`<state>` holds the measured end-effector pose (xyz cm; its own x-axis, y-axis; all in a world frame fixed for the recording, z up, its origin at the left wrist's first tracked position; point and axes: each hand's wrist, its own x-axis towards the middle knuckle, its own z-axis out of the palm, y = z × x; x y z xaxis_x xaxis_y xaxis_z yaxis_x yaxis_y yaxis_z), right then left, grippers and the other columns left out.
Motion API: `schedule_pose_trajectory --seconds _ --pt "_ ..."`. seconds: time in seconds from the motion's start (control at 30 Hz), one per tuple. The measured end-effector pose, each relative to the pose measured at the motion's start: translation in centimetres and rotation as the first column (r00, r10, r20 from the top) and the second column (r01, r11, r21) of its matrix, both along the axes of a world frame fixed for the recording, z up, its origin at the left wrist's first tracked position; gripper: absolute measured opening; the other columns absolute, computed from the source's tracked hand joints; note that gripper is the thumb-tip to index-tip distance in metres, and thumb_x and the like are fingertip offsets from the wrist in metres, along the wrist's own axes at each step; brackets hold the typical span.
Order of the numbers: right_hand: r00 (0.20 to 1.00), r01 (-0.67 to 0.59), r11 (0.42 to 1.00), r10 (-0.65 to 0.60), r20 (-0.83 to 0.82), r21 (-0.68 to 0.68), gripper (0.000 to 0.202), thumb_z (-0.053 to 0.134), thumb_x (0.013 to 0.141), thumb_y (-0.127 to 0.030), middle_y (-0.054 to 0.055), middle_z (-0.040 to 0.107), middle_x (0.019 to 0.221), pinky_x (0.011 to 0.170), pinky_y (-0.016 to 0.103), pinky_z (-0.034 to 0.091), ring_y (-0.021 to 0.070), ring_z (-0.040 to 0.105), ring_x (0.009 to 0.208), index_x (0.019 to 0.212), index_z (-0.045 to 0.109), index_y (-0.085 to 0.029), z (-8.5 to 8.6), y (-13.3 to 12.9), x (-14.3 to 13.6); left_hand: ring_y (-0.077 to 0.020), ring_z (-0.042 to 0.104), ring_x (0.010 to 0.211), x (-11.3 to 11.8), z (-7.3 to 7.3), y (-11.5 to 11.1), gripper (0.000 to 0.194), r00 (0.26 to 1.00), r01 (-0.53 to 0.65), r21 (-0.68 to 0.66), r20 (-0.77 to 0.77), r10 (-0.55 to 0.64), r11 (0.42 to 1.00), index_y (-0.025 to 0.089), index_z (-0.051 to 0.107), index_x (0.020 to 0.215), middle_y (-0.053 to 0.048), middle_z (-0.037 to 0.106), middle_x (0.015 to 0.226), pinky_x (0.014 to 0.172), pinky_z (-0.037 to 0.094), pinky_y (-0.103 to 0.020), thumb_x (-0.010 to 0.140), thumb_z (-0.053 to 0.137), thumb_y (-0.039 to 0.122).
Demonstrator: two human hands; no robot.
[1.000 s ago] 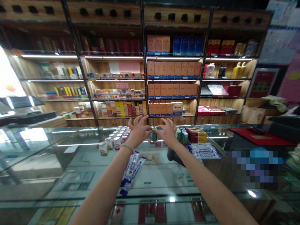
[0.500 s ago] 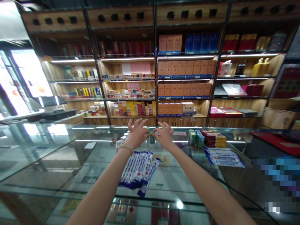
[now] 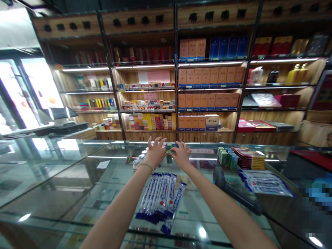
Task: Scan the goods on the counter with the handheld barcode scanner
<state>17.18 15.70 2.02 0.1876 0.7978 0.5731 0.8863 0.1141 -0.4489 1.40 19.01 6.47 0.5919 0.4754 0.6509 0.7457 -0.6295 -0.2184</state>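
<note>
Both my arms reach over the glass counter (image 3: 116, 188). My left hand (image 3: 156, 153) and my right hand (image 3: 181, 155) meet at a small green container (image 3: 169, 148), one at each side. Thumb and forefinger of each hand close in on it, while the other fingers stay raised and spread. Just left of my left hand stand several small white-lidded jars (image 3: 136, 163), partly hidden by it. Below the hands, long blue-and-white packets (image 3: 159, 199) lie fanned between my forearms.
A black handheld scanner (image 3: 237, 193) with a cable lies beside my right forearm. Further right are green tubes (image 3: 223, 155), blue tubes (image 3: 233, 159), stacked red-and-gold packs (image 3: 250, 159) and more blue-and-white packets (image 3: 264, 181). Lit shelves (image 3: 210, 90) of boxes stand behind the counter.
The view has shifted, so the counter goods sit lower and further right. More of the scanner shows beside my right arm. Both hands remain at the green container.
</note>
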Motion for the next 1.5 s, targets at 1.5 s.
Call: schedule_pose_trajectory --seconds 1.5 --pt "0.981 0.013 0.999 -0.022 0.193 0.045 0.063 0.072 0.079 -0.029 0.01 0.036 0.159 0.113 0.053 0.024 0.0324 0.028 0.147 0.137 0.049 -0.032 -7.7 5.7 0.6 -0.0355 0.035 0.146 -0.2 -0.8 2.8 0.025 0.981 -0.142 -0.106 -0.151 0.125 0.984 0.036 0.081 0.097 0.0 0.051 0.156 0.122 0.003 -0.07 0.081 0.064 0.027"
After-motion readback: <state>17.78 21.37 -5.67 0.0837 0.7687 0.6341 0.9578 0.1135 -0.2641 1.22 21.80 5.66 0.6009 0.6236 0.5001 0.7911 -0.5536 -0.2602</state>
